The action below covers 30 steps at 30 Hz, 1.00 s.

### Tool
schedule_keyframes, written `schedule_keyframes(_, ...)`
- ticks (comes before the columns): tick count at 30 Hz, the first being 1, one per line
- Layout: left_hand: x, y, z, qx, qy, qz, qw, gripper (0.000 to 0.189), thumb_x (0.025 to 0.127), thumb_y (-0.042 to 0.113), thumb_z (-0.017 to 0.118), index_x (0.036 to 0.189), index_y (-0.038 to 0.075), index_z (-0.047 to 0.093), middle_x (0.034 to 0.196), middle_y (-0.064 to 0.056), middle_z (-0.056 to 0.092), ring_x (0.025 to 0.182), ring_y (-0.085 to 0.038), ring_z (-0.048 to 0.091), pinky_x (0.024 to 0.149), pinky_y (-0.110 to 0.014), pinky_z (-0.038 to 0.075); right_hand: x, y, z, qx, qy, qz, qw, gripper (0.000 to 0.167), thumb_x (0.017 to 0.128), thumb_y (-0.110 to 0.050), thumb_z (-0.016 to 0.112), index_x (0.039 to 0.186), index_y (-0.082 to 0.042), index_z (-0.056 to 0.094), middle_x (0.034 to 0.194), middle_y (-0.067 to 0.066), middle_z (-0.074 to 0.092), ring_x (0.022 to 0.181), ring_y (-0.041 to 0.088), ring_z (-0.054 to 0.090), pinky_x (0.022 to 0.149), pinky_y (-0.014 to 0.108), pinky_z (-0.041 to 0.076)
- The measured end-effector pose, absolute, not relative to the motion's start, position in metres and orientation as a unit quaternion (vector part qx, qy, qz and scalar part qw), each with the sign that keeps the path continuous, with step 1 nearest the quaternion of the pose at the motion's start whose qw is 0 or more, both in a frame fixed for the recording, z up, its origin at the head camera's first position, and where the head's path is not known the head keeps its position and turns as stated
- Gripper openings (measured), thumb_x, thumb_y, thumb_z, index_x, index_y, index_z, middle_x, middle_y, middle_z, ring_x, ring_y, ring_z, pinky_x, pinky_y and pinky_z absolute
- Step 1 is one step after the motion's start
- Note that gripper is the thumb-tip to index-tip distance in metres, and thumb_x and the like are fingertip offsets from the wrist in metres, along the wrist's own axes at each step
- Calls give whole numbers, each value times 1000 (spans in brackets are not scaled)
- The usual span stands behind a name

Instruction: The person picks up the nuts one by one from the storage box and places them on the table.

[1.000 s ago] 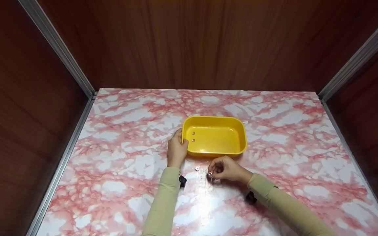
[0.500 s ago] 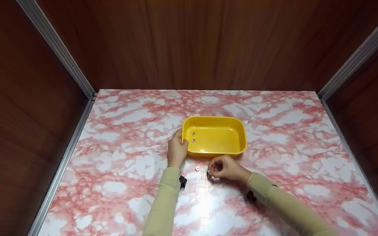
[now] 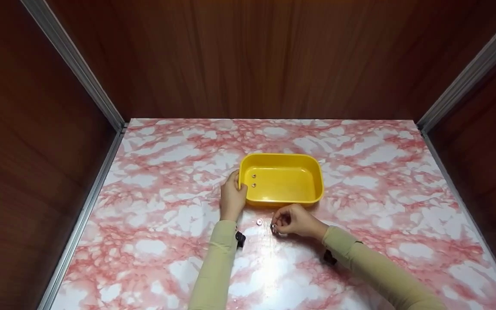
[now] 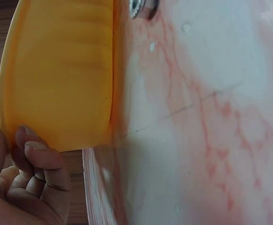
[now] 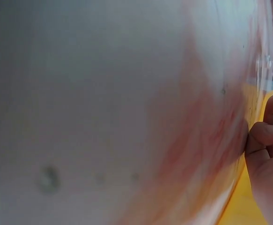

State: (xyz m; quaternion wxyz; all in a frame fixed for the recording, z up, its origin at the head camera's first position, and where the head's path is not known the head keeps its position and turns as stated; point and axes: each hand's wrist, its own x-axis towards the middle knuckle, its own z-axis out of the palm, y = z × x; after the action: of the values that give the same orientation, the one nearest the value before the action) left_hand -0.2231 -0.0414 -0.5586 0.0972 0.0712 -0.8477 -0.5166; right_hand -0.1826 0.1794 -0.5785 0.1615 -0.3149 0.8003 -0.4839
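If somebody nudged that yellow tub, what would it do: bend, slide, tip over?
The yellow tub would probably slide rather than tip, being wider than tall on a shiny tabletop. It looks like thin-walled plastic, so it's likely light for its size. It also seems fairly stiff: its rim shows no obvious bend where the left hand grips it.

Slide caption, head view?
Left hand grips yellow bin with two small pieces inside; right hand holds a small shiny object.

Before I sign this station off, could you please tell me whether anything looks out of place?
Mildly: one small metal piece lies on the tabletop outside the yellow bin, while two similar-looking pieces sit inside. Otherwise, nothing looks tipped or spilled.
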Motion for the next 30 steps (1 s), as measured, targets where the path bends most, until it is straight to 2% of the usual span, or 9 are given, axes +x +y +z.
schedule_keyframes(10, -223, -41, -559, 74, -847, -517, 96, 52, 84, 3, 64, 135, 9, 54, 69, -3, 51, 54, -12, 39, 48, -28, 33, -185, 179, -578, -327, 816, -450, 157, 11, 76, -2, 73, 82, -11, 70, 67, -9, 62, 60, 5, 55, 54, 21, 46)
schedule_keyframes(18, -222, -41, -558, 76, -848, -516, 97, 51, 84, 4, 64, 134, 10, 55, 73, -3, 54, 56, -13, 40, 49, -27, 32, -185, 177, -578, -350, 822, -432, 124, 12, 75, -2, 72, 81, -12, 71, 67, -10, 62, 61, 5, 55, 54, 19, 44)
schedule_keyframes(30, -223, -41, -559, 70, -842, -524, 103, 51, 84, 1, 62, 134, 6, 54, 69, -3, 50, 55, -13, 40, 49, -27, 33, -185, 176, -580, -352, 831, -416, 112, 9, 76, -3, 73, 82, -10, 71, 68, -9, 62, 63, 5, 55, 55, 20, 43)
